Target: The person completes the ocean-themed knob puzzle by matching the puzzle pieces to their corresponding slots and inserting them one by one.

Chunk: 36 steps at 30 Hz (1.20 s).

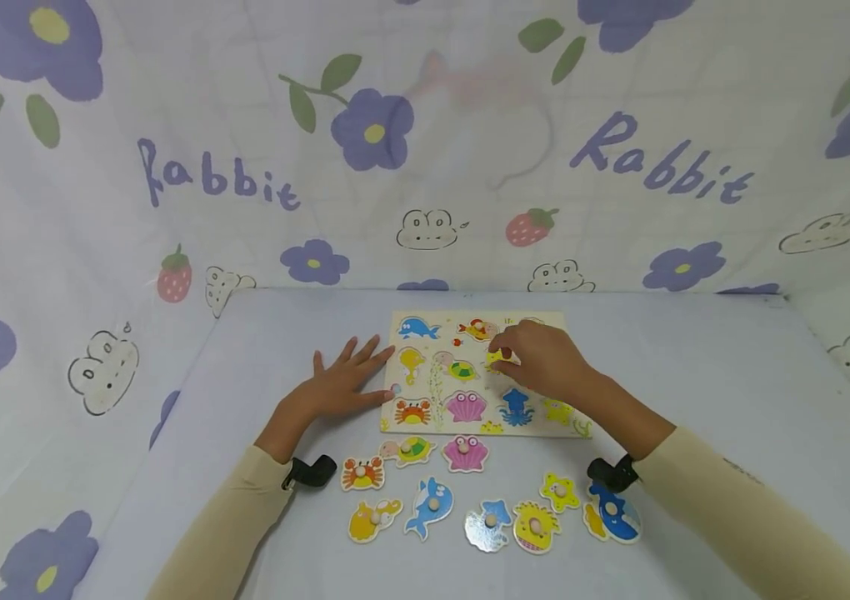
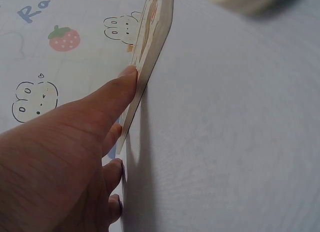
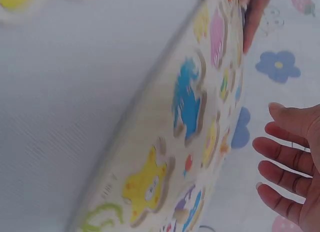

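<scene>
A wooden puzzle board (image 1: 485, 425) with sea-animal pictures and recesses lies on the table. My left hand (image 1: 342, 385) is spread at the board's left side, its thumb touching the edge in the left wrist view. My right hand (image 1: 541, 360) hovers over the board's right half, near the yellow recess (image 1: 498, 360). In the right wrist view, the right hand's fingers (image 3: 287, 152) are parted and loosely bent, holding nothing. A round knob (image 3: 181, 215) stands on a purple-and-blue piece in the board. The right hand hides part of the top right of the board in the head view.
Loose knobbed pieces lie in front of the board: turtle (image 1: 416, 451), pink shell (image 1: 466, 457), crab (image 1: 362, 477), seahorse (image 1: 362, 523), blue dolphin (image 1: 425, 508), shiny squid-like piece (image 1: 487, 537), yellow fish (image 1: 530, 537), starfish (image 1: 556, 483) and dark-blue whale (image 1: 620, 521). Patterned cloth (image 1: 470, 183) hangs behind.
</scene>
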{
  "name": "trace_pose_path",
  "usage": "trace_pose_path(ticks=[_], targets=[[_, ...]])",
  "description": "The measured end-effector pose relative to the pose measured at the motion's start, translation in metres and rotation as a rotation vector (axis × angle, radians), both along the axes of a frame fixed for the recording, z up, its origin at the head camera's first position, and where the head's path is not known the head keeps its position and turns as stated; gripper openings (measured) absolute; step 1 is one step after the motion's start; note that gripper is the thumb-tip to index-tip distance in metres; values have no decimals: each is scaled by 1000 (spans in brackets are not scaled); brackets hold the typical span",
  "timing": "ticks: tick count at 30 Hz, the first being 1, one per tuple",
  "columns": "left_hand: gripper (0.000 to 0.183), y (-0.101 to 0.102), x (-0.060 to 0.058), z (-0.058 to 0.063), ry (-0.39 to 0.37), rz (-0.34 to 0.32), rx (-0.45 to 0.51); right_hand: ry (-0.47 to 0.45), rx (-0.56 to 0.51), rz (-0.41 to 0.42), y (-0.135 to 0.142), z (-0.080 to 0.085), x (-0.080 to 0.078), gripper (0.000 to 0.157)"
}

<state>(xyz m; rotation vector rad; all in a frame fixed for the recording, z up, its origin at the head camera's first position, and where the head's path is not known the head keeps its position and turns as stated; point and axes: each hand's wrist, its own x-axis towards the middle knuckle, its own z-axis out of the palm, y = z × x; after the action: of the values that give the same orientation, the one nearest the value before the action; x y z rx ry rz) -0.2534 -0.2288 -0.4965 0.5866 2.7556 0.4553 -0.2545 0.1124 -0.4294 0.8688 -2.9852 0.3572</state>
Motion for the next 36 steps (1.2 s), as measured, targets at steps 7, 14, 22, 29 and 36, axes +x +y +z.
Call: trace_pose_path(ticks=[7,14,22,29,36], targets=[[82,-2,0,-4,-2,-1,3,-23,33,77,-15,-7,46,26],[82,-4,3,-4,-2,-6,5,-124,7,167,-29,-19,76,24],[82,-2,3,-4,2,-7,18,-128,23,218,-35,-34,81,22],[82,-2,1,-5,1,-5,13,-131,21,195,-37,-38,79,19],[82,-3,0,-4,7,-6,11,-163,10,155,-42,-35,78,15]])
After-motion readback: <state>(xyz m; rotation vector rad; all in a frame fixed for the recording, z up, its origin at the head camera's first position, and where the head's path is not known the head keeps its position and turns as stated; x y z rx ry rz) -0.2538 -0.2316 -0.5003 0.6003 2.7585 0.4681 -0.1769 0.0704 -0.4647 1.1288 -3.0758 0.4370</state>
